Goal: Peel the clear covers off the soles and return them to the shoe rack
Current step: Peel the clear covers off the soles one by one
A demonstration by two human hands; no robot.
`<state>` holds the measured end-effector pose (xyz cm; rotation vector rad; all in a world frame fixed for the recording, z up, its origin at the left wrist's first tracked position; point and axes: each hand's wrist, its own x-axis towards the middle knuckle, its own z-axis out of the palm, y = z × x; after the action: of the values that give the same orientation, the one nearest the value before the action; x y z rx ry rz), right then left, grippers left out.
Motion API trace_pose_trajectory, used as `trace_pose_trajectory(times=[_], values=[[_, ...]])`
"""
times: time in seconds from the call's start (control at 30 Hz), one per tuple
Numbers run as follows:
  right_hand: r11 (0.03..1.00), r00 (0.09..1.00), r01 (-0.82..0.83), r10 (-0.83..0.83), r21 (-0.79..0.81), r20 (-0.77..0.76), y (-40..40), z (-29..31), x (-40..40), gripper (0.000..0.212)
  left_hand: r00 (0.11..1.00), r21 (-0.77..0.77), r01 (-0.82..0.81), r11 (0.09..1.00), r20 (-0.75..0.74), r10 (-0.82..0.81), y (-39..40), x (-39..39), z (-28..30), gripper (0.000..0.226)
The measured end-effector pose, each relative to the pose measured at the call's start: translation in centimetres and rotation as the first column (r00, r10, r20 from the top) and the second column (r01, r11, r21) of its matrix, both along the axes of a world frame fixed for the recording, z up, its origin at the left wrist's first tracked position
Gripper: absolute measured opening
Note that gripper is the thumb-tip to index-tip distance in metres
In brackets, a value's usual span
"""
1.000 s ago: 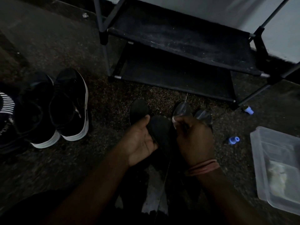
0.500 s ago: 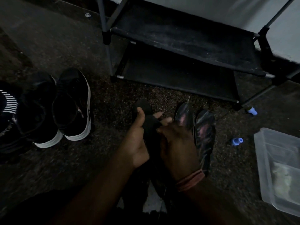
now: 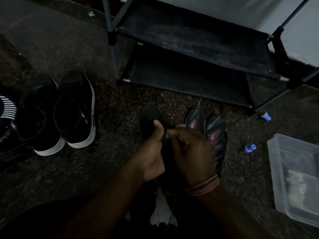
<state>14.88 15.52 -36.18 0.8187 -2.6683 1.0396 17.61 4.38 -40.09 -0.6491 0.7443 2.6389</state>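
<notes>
Both hands working on one black sole above the speckled floor, in front of the shoe rack.

The left hand (image 3: 151,152) is gripping a black sole (image 3: 149,118) with its thumb pressed on top and fingers curled beneath; the sole's rounded end is sticking out past the thumb toward the shoe rack (image 3: 198,54). The right hand (image 3: 191,152) is curled, fingertips pinching at the sole's edge just beside the left thumb; whether a clear cover is caught in that pinch cannot be told in this dim light. Two more soles with shiny covers (image 3: 216,135) are lying side by side on the floor (image 3: 120,104), just right of the hands. Black sneakers with white soles (image 3: 76,111) are standing well to the left. A clear plastic container (image 3: 293,178) is sitting at far right, two small blue caps (image 3: 250,148) near it.
</notes>
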Motion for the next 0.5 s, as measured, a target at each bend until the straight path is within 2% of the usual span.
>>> trace_pose_trajectory(times=[0.1, 0.27, 0.33, 0.4, 0.5], values=[[0.997, 0.996, -0.059, 0.062, -0.049, 0.068, -0.8, 0.2, 1.0, 0.017, 1.0, -0.018, -0.026, 0.999, -0.004, 0.026, -0.5, -0.1, -0.3, 0.091], [0.998, 0.998, 0.067, -0.067, -0.016, -0.007, 0.8, 0.0, -1.2, 0.007, 0.997, -0.052, 0.079, 0.996, 0.03, -0.077, 2.1, 0.8, -0.1, 0.067], [0.998, 0.998, 0.054, -0.055, -0.016, -0.009, 0.5, 0.3, -0.8, 0.005, 0.993, -0.087, 0.097, 0.991, 0.073, -0.091, 2.0, 0.7, 0.0, 0.067], [0.999, 0.995, 0.011, -0.006, -0.048, 0.103, -0.1, 0.4, 0.1, 0.012, 0.995, -0.092, 0.035, 0.995, 0.092, -0.026, 0.5, 0.2, 0.0, 0.076], [0.992, 0.955, -0.12, 0.126, -0.037, 0.268, -1.0, 0.4, 1.0, 0.015, 0.982, -0.052, -0.157, 0.986, 0.097, 0.162, -2.0, -1.0, -0.5, 0.093]])
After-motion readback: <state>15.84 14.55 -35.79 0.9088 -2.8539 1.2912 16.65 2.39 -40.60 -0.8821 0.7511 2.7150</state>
